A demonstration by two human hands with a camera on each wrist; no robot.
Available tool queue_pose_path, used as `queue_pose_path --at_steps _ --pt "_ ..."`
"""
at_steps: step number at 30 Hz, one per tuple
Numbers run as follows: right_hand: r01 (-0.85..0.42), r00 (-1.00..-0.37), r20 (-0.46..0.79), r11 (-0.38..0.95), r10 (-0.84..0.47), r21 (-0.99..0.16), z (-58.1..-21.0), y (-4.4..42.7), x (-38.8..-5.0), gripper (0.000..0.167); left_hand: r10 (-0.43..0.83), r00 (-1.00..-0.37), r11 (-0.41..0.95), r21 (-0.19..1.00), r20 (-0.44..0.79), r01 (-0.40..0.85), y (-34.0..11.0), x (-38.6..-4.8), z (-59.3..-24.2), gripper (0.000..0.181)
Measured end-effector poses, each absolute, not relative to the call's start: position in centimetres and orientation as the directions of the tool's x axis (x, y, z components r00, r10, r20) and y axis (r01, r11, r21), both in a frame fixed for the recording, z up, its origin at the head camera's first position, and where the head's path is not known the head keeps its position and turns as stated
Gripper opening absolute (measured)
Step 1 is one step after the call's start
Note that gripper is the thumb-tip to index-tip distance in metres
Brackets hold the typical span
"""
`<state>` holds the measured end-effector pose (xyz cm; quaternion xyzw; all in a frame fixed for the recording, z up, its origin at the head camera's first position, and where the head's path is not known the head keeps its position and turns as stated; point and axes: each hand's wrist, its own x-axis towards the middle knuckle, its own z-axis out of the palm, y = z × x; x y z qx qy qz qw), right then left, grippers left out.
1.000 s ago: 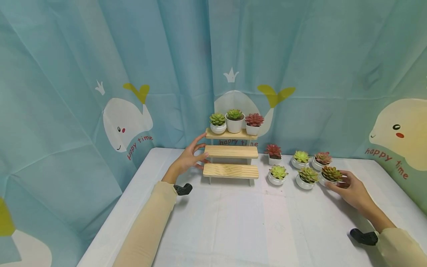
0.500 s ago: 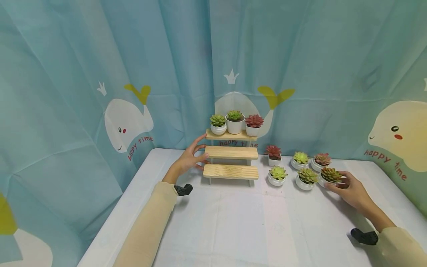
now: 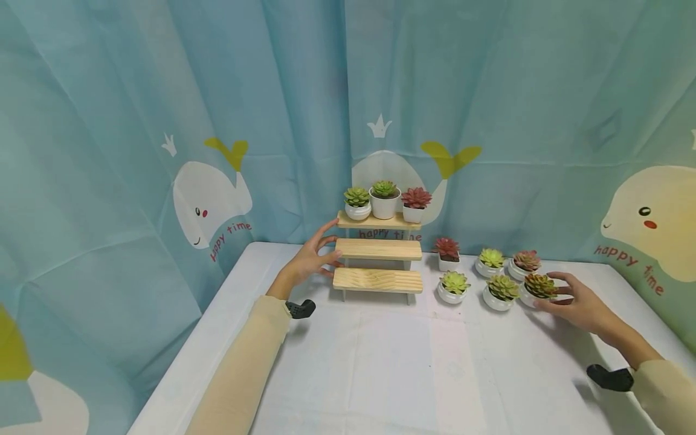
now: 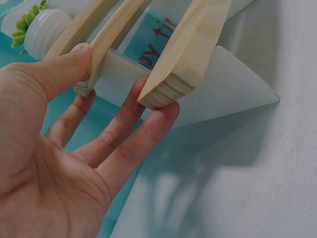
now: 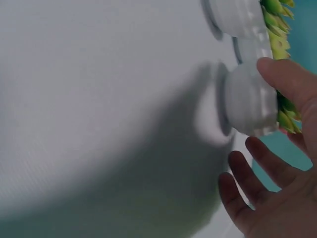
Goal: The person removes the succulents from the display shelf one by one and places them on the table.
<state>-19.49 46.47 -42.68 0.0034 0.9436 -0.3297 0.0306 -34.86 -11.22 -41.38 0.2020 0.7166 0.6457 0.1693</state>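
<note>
My left hand [image 3: 307, 261] holds the left end of a three-tier wooden plant stand [image 3: 377, 280]. In the left wrist view, its thumb presses the middle board and fingertips touch the ends of the middle and lowest boards [image 4: 185, 74]. At the right, my right hand [image 3: 583, 307] is spread beside a dark green and reddish potted succulent [image 3: 539, 286] standing on the table. The right wrist view has the thumb at the rim of its white pot [image 5: 250, 101], whether touching is unclear, with the visible fingers extended and apart from the pot.
On the top board stand a green succulent [image 3: 357, 205], another in a taller pot [image 3: 383, 204] and a red one [image 3: 415, 205]. Several more potted succulents, including a red one [image 3: 448, 252] and a yellow-green one [image 3: 454, 286], stand right of the stand. A blue curtain [image 3: 293, 109] hangs behind.
My right hand has loosened its fingers around the dark succulent and drawn back slightly to the right; the pot stays on the table. My left hand keeps its place on the stand.
</note>
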Motion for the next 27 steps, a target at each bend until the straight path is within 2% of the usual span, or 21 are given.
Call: queue_pose_path --at_steps 12,19,27 --pt "-0.075 -0.99 -0.051 0.808 -0.128 -0.584 -39.6 48.4 -19.6 0.086 0.512 -0.859 0.089 0.993 0.019 0.075 -11.1 -35.0 -41.4 0.077" --pt "-0.101 -0.99 -0.022 0.822 -0.136 -0.56 -38.4 48.4 -20.1 0.082 0.509 -0.861 0.089 0.994 0.011 0.065 -11.2 -35.0 -41.4 0.077" --pt "-0.1 -0.99 -0.024 0.809 -0.139 -0.58 -37.0 47.6 -20.8 0.085 0.507 -0.862 0.086 0.994 0.017 0.07 -11.3 -34.9 -41.5 0.077"
